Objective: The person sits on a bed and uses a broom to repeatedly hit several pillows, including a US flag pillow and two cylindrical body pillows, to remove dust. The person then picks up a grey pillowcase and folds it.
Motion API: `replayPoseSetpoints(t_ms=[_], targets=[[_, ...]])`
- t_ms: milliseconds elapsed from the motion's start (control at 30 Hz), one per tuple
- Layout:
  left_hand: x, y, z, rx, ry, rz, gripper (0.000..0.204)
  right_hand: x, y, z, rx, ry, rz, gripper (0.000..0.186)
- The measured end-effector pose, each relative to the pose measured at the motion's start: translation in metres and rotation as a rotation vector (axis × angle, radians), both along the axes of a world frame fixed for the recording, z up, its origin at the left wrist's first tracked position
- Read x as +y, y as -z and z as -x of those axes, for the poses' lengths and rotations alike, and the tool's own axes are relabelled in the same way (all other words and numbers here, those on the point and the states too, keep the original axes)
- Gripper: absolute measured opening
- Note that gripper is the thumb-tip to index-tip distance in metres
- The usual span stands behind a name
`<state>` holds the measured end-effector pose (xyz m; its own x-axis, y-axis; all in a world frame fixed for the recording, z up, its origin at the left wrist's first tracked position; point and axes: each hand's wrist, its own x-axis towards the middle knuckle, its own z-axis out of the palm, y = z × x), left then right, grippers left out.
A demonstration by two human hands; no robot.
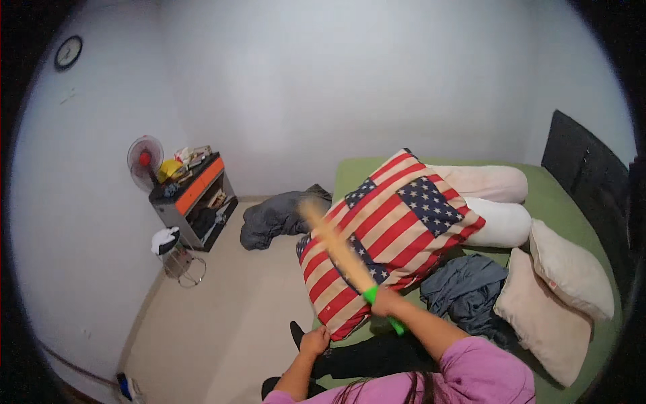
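Probably soft cushion [398, 227] overhanging bed's [562, 195] left edge; best hold: corner left hand [314, 342] pinches. Right hand [386, 302] grips stick [338, 249].

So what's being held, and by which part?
The right hand grips a tan stick-like tool by its green handle; the left hand holds the flag-patterned cushion by its near corner.

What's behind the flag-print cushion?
Past its right side, a pinkish bolster and a white bolster lie on the green bed; the cushion hides their left ends and anything else behind.
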<state>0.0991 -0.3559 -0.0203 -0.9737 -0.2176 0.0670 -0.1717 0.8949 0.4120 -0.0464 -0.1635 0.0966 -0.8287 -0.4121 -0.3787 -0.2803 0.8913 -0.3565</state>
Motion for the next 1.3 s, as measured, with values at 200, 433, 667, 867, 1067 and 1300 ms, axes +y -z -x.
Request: replayPoseSetpoints(t_ms=[200,433,667,867,1067,1300], targets=[[-0.01,-0.005,0.0,-0.051,0.02,-0.014,0.028,0.017,-0.051,-0.037,0.05,-0.359,0.166,0.049],[-0.005,-0.007,0.001,-0.052,0.026,0.001,0.028,0.094,-0.052,0.041,0.472,0.56,0.429,0.037],[-0.007,0.001,-0.001,-0.094,0.009,0.057,0.026,0.142,-0.03,0.005,0.255,-0.224,-0.192,0.036],[0.001,-0.004,0.0,-0.085,0.001,-0.002,0.026,0.14,-0.046,0.039,0.561,0.283,0.168,0.037],[0.001,-0.004,-0.003,-0.027,-0.013,0.0,0.026,0.104,-0.016,0.022,0.305,0.171,-0.008,0.04],[-0.011,-0.016,-0.006,-0.033,-0.026,-0.051,0.026,0.088,-0.094,0.004,0.608,-0.26,-0.028,0.04]])
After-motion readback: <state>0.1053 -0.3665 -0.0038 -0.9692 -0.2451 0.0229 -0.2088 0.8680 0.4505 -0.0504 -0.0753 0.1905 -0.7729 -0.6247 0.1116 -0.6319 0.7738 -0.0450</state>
